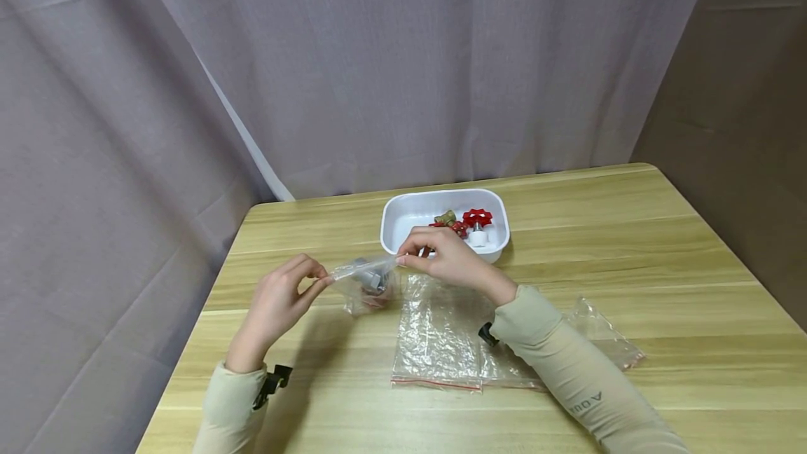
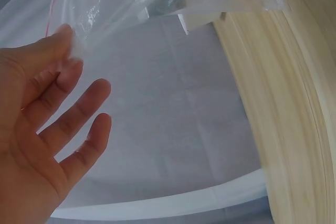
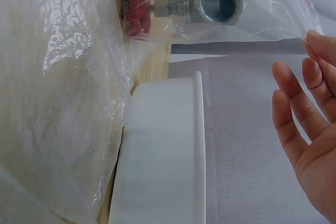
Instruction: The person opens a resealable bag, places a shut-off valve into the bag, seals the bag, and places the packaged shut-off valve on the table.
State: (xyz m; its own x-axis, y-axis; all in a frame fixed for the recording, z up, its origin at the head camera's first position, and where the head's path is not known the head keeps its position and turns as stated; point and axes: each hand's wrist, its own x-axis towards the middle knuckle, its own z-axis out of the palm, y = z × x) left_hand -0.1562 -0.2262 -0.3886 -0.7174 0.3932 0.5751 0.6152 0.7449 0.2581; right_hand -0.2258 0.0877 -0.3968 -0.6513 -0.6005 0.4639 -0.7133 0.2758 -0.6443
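Between both hands hangs a clear zip-lock bag (image 1: 353,286), stretched along its top edge. Inside it sits a metal valve (image 3: 215,3) with a red handwheel (image 3: 137,9), the wheel hanging lowest. My left hand (image 1: 277,303) pinches one top corner between thumb and forefinger; in the left wrist view its other fingers are spread away from the bag. The opposite corner is pinched by my right hand (image 1: 450,258), just in front of the white tray (image 1: 391,226). Whether the zip is closed cannot be made out.
Several valves lie in the tray, among them one with a red handwheel (image 1: 477,217) and a brass-coloured one (image 1: 445,218). Flat clear zip-lock bags (image 1: 438,335) lie on the wooden table (image 1: 630,244) under my right forearm. Grey curtains (image 1: 403,76) hang behind the table.
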